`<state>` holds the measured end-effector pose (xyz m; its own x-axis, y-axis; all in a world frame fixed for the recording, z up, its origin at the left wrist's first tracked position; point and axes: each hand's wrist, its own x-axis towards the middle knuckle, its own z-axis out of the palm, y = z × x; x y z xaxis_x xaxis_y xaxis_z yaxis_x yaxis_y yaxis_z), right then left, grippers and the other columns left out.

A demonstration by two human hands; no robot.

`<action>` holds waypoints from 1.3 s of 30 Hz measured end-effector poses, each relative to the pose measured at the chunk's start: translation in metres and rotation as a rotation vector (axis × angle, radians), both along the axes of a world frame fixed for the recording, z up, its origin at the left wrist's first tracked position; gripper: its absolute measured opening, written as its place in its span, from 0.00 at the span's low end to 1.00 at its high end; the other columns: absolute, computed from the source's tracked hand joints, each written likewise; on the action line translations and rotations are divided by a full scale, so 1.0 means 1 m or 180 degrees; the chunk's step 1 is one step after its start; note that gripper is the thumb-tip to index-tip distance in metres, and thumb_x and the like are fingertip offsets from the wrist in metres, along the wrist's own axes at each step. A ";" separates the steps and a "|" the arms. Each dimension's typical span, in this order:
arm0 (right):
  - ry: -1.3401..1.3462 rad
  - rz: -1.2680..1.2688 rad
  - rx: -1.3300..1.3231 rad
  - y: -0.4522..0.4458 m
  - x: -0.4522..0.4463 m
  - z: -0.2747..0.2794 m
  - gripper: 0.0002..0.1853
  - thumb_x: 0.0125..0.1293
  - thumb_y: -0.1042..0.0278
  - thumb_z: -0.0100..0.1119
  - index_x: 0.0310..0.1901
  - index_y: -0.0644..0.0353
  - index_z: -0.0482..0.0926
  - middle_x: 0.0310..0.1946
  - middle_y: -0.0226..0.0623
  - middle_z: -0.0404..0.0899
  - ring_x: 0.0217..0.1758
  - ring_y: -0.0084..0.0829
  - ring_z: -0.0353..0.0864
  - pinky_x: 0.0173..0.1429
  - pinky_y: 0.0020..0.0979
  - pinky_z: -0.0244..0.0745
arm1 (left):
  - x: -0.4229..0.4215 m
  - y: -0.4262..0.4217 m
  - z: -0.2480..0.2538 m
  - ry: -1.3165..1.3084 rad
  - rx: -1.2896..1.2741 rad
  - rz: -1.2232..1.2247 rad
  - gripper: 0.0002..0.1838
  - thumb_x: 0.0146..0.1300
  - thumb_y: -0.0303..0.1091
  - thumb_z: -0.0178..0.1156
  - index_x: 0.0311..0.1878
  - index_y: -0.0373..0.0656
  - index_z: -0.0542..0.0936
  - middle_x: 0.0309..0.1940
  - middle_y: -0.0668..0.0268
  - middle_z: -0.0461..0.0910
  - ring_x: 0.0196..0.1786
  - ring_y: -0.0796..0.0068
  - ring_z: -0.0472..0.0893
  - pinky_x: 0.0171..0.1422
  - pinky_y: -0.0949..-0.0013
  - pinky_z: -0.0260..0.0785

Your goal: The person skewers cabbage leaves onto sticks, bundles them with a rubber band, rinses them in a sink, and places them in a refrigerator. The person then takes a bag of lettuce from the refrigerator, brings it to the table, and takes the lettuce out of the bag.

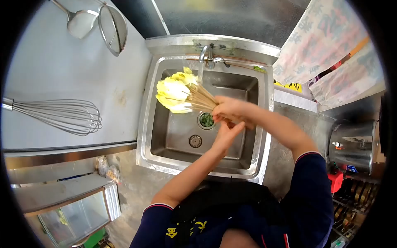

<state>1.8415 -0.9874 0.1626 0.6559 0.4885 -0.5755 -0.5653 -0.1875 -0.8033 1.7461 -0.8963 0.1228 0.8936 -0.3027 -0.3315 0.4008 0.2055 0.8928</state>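
My right hand (229,108) is closed around the thin brown sticks (201,97) of a bundle of skewers. Pale yellow and white leaves (175,91), apparently cabbage, crowd the far end, tilted to the left over the sink (175,134). Just below, my left hand (226,134) is close to the stick ends, its thumb apart from the fingers. Some of its fingertips are hidden, so I cannot tell whether they touch the sticks. Water runs from the faucet (205,53) beside the leaves. Green scraps (206,120) lie in a round drain opening under the bundle.
A round drain cover (195,141) lies on the sink floor. To the left, a whisk (62,116), a spatula (82,23) and a strainer (112,31) are by a white surface. Printed cloth (326,37) hangs at right, above a metal container (351,144).
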 end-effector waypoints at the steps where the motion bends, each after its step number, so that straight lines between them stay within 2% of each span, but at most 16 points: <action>1: -0.0365 0.0347 -0.0218 -0.006 0.013 -0.007 0.18 0.52 0.73 0.56 0.46 0.63 0.67 0.28 0.38 0.74 0.31 0.24 0.76 0.34 0.24 0.73 | 0.000 0.006 0.008 -0.0145 0.0358 -0.0305 0.25 0.60 0.39 0.57 0.56 0.35 0.64 0.38 0.65 0.70 0.37 0.76 0.72 0.43 0.70 0.67; 2: -0.0751 0.0739 -0.0911 -0.010 0.022 -0.013 0.20 0.51 0.74 0.55 0.48 0.63 0.67 0.29 0.41 0.74 0.32 0.27 0.77 0.35 0.27 0.74 | -0.004 0.019 0.020 0.0012 0.0369 -0.0577 0.28 0.61 0.41 0.57 0.58 0.35 0.64 0.40 0.64 0.71 0.42 0.76 0.72 0.47 0.71 0.67; 3: -0.1153 0.1127 -0.1608 -0.012 0.030 -0.009 0.22 0.50 0.74 0.54 0.49 0.62 0.66 0.30 0.44 0.75 0.33 0.31 0.78 0.36 0.30 0.74 | -0.007 0.035 0.021 0.0154 0.0300 -0.0661 0.26 0.61 0.42 0.57 0.57 0.34 0.66 0.40 0.63 0.72 0.42 0.76 0.72 0.48 0.71 0.67; 5: -0.2382 0.1228 -0.2094 -0.024 0.038 -0.024 0.23 0.49 0.74 0.55 0.49 0.63 0.65 0.32 0.48 0.76 0.35 0.39 0.79 0.37 0.35 0.74 | -0.026 0.069 0.021 0.0469 0.0146 -0.0833 0.25 0.61 0.42 0.56 0.54 0.33 0.69 0.41 0.62 0.72 0.42 0.75 0.73 0.48 0.71 0.67; 6: -0.2998 0.1271 -0.2321 -0.027 0.042 -0.030 0.23 0.48 0.75 0.55 0.49 0.64 0.65 0.33 0.50 0.76 0.36 0.43 0.79 0.37 0.37 0.74 | -0.038 0.085 0.021 0.0694 0.0208 -0.0616 0.23 0.61 0.42 0.57 0.52 0.33 0.70 0.41 0.63 0.73 0.42 0.76 0.73 0.48 0.71 0.68; 9: -0.3257 0.1741 -0.3145 -0.030 0.050 -0.009 0.25 0.52 0.77 0.53 0.54 0.60 0.63 0.37 0.50 0.76 0.42 0.48 0.77 0.41 0.41 0.73 | -0.079 0.128 -0.008 0.1273 0.0530 -0.0112 0.20 0.61 0.42 0.57 0.47 0.35 0.72 0.38 0.65 0.73 0.39 0.78 0.73 0.45 0.73 0.68; 12: -0.3897 0.2385 -0.3500 -0.030 0.064 0.019 0.23 0.57 0.77 0.49 0.56 0.56 0.61 0.35 0.44 0.75 0.39 0.45 0.79 0.39 0.40 0.75 | -0.108 0.148 -0.025 0.1562 0.0573 0.0154 0.19 0.61 0.41 0.58 0.46 0.36 0.72 0.37 0.66 0.73 0.38 0.79 0.73 0.44 0.74 0.68; 16: -0.4582 0.2585 -0.3727 -0.016 0.067 0.031 0.21 0.58 0.74 0.49 0.54 0.51 0.62 0.33 0.39 0.74 0.32 0.39 0.81 0.32 0.34 0.77 | -0.111 0.136 -0.015 0.1501 0.0394 0.0164 0.18 0.62 0.41 0.56 0.48 0.38 0.71 0.36 0.67 0.73 0.37 0.79 0.73 0.43 0.74 0.68; 22: -0.5148 0.2652 -0.3823 -0.019 0.057 0.038 0.24 0.59 0.74 0.48 0.58 0.44 0.61 0.33 0.37 0.72 0.30 0.35 0.80 0.28 0.33 0.77 | -0.109 0.140 -0.020 0.1156 0.0347 0.0102 0.14 0.62 0.37 0.56 0.45 0.38 0.73 0.32 0.68 0.74 0.34 0.80 0.73 0.38 0.76 0.68; 25: -0.4981 0.2694 -0.3923 -0.032 0.048 0.040 0.27 0.59 0.73 0.47 0.61 0.39 0.59 0.34 0.34 0.69 0.31 0.33 0.77 0.28 0.31 0.75 | -0.112 0.153 -0.034 0.1168 0.0489 0.0079 0.16 0.62 0.40 0.56 0.47 0.39 0.72 0.35 0.68 0.74 0.36 0.79 0.74 0.41 0.74 0.68; 28: -0.4915 0.2770 -0.4030 -0.036 0.038 0.044 0.28 0.59 0.73 0.47 0.61 0.37 0.60 0.34 0.34 0.68 0.32 0.33 0.76 0.28 0.31 0.75 | -0.119 0.152 -0.035 0.1308 0.0514 0.0254 0.15 0.61 0.38 0.56 0.45 0.38 0.73 0.32 0.68 0.74 0.33 0.80 0.73 0.38 0.76 0.68; 31: -0.5387 0.2654 -0.3865 -0.029 0.039 0.035 0.28 0.59 0.72 0.47 0.61 0.35 0.62 0.33 0.35 0.70 0.28 0.33 0.79 0.26 0.31 0.76 | -0.121 0.150 -0.037 0.1271 0.0512 -0.0060 0.15 0.61 0.39 0.57 0.45 0.38 0.73 0.33 0.68 0.74 0.34 0.79 0.74 0.38 0.76 0.68; 34: -0.5025 0.2523 -0.3807 -0.016 0.048 0.032 0.30 0.58 0.73 0.48 0.62 0.34 0.60 0.33 0.35 0.71 0.29 0.34 0.79 0.29 0.32 0.77 | -0.118 0.148 -0.030 0.1243 0.0470 -0.0197 0.15 0.61 0.39 0.56 0.45 0.37 0.73 0.33 0.68 0.74 0.34 0.80 0.74 0.38 0.76 0.68; 39: -0.4422 0.2328 -0.4167 0.002 0.067 0.039 0.29 0.60 0.73 0.46 0.62 0.33 0.59 0.36 0.37 0.73 0.34 0.37 0.80 0.38 0.35 0.78 | -0.119 0.158 -0.031 0.1162 0.0487 0.0017 0.15 0.62 0.39 0.56 0.45 0.38 0.73 0.33 0.69 0.74 0.33 0.81 0.74 0.37 0.77 0.69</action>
<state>1.9080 -0.9850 0.2020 0.7867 0.6059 -0.1183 0.6149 -0.7523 0.2365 1.6271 -0.7387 0.0915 0.7099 -0.2209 -0.6687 0.6970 0.0840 0.7121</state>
